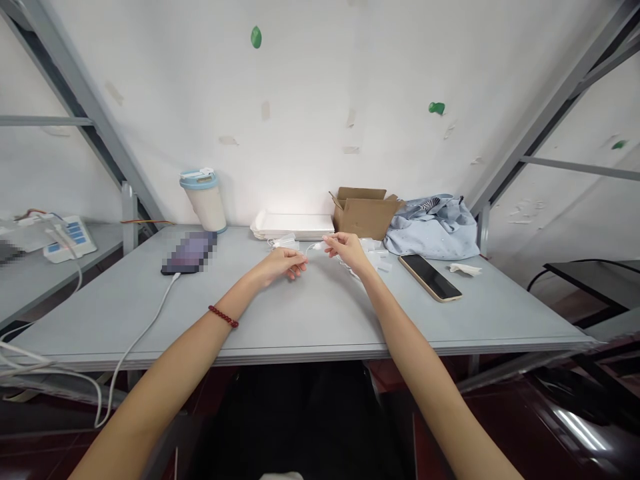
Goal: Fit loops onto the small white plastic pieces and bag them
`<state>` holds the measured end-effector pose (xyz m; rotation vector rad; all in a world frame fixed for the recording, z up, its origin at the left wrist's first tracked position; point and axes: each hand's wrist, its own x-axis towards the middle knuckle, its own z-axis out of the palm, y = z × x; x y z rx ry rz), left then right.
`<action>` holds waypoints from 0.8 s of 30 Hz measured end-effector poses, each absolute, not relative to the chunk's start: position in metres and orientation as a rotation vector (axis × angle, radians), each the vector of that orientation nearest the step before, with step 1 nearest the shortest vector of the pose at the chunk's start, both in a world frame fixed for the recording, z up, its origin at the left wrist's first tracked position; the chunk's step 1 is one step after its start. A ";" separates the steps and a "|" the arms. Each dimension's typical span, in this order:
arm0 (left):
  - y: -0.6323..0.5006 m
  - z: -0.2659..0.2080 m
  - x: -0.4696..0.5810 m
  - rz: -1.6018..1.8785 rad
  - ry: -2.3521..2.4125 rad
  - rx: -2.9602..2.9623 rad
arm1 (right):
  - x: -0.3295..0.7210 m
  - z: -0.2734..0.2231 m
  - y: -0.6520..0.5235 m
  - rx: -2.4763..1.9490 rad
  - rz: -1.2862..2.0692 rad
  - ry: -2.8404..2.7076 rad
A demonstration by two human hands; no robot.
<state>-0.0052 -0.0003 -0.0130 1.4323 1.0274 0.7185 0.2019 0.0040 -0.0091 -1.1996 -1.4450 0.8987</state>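
Over the middle of the grey table, a thin white cord with a small white end piece (317, 246) spans the gap between my hands. My right hand (346, 249) is closed in a pinch at the end piece. Fingers curled, my left hand (284, 262) pinches the other end of the cord, whose tip is hidden. Just behind the left hand lies a small clear packet (287, 242) with white cord by it. More clear packets (379, 256) and white cords lie beyond and to the right of my right hand.
Behind my hands are a stack of white trays (295, 227), an open cardboard box (367, 217) and a bundled blue cloth (435, 230). A phone (431, 277) and crumpled tissue (465, 269) lie right. Left are a tumbler (206, 203) and a phone on a charging cable (150, 325).
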 end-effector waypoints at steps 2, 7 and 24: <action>0.000 -0.013 -0.005 0.727 1.049 1.441 | 0.201 -0.010 0.004 -1.222 0.878 -1.472; 0.002 -0.013 -0.007 0.776 1.074 1.384 | 0.199 -0.012 0.004 -1.209 0.892 -1.502; 0.001 -0.011 -0.006 0.800 1.034 1.339 | 0.195 -0.013 0.004 -1.173 0.959 -1.513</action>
